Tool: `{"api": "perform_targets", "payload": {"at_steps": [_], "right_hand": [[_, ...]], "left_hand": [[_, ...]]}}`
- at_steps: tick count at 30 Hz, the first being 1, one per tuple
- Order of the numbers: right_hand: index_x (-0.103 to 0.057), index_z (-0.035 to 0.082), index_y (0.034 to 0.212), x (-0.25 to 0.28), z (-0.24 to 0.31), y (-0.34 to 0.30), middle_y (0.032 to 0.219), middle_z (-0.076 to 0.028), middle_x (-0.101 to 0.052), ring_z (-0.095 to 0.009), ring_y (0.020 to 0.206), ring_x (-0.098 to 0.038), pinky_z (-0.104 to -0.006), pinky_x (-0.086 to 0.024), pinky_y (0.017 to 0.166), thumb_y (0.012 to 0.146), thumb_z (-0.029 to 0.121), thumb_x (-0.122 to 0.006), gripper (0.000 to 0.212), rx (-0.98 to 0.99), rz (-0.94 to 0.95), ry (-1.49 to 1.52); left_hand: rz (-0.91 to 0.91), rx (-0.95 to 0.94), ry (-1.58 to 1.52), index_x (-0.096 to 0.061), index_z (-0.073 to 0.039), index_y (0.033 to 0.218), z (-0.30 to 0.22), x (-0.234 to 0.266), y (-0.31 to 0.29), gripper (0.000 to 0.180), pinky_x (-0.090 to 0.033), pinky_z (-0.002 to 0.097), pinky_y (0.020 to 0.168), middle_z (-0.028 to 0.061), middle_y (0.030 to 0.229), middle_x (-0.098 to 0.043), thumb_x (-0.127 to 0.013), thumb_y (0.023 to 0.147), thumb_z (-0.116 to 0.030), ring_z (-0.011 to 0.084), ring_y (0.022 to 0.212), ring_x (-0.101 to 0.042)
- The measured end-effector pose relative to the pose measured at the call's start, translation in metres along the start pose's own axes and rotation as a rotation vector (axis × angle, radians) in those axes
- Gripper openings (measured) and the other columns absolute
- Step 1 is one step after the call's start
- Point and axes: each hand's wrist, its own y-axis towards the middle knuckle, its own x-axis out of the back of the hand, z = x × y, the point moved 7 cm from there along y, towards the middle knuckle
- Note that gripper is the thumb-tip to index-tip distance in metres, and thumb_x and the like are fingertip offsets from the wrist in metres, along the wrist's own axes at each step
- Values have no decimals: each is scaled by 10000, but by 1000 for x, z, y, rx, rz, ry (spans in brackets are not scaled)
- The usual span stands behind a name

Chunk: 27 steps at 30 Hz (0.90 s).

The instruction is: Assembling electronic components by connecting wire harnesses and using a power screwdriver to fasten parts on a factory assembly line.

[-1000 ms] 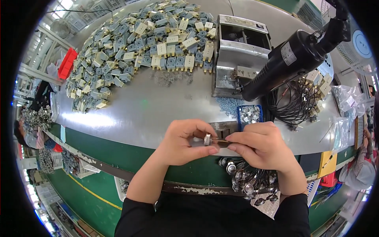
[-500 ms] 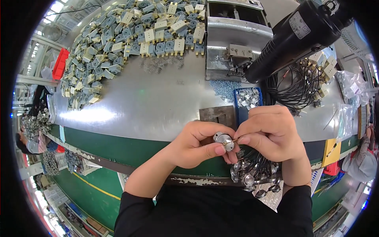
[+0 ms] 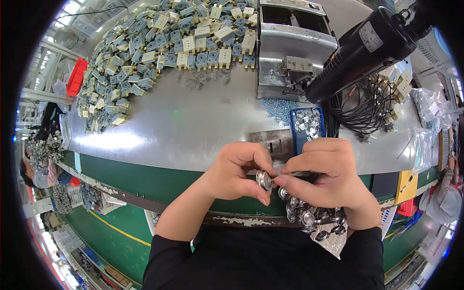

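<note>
A small round silver metal part with a rim (image 3: pixel 264 180) sits between the thumb and fingers of my left hand (image 3: pixel 240 173), just over the table's front edge. It is tilted so that its rim shows side-on. The thumb and forefinger of my right hand (image 3: pixel 325 170) pinch a thin, light-coloured end that meets the part's right side; the rest of it is hidden by the fingers. Below my right hand hangs a bunch of similar round metal parts (image 3: pixel 308 219) on black wires.
A notched metal plate (image 3: pixel 273 145) and a blue tray of small metal pieces (image 3: pixel 308 126) lie beyond my hands. Blue screws (image 3: pixel 279 110) are heaped beside a metal fixture (image 3: pixel 296 48). A black cylindrical tool (image 3: pixel 362 48) leans at right. Grey-and-cream blocks (image 3: pixel 145 58) cover the back left.
The round metal part has turned from facing up to side-on and moved slightly left. My left fingers have shifted around it, while my right hand keeps its pinch.
</note>
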Motion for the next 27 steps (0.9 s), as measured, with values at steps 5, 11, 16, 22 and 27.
{"api": "perform_targets", "payload": {"at_steps": [5,11,16,22,27], "right_hand": [[-797,113,810,-1,1,-2,547,-6,-488,-158,439,-447,-327,-288,434,698,125,-937,180,49,0,-110],[-794,99,809,0,3,-2,539,9,-472,-162,425,-436,-332,-288,428,688,114,-932,184,176,-62,-228],[-774,74,826,-8,11,-5,593,-15,-529,-183,494,-508,-337,-342,472,683,61,-900,191,282,-96,-341],[-766,32,983,-4,16,-22,758,-103,-658,-261,656,-619,-362,-462,618,749,-56,-802,252,62,-153,-489],[-773,22,1048,-10,-2,-33,745,-83,-581,-223,631,-541,-352,-382,582,785,-7,-780,265,-8,-127,-363]], "left_hand": [[-9,-68,117,-683,-15,944,-2,4,-1,512,-540,286,635,90,842,-713,-1041,640,-219,172,744,-704],[-21,-150,306,-674,-28,858,-7,11,7,467,-508,275,622,55,799,-702,-1048,638,-205,128,730,-663],[-248,-368,765,-701,-62,777,-35,3,-5,394,-490,286,569,41,731,-699,-1033,660,-240,126,630,-644],[-226,-424,692,-805,-76,1005,-26,2,-2,278,-558,324,613,80,836,-739,-936,790,-194,198,708,-713],[-157,-564,833,-764,-59,1072,-44,-5,-13,252,-580,369,632,88,908,-741,-832,829,-49,270,761,-735]]}}
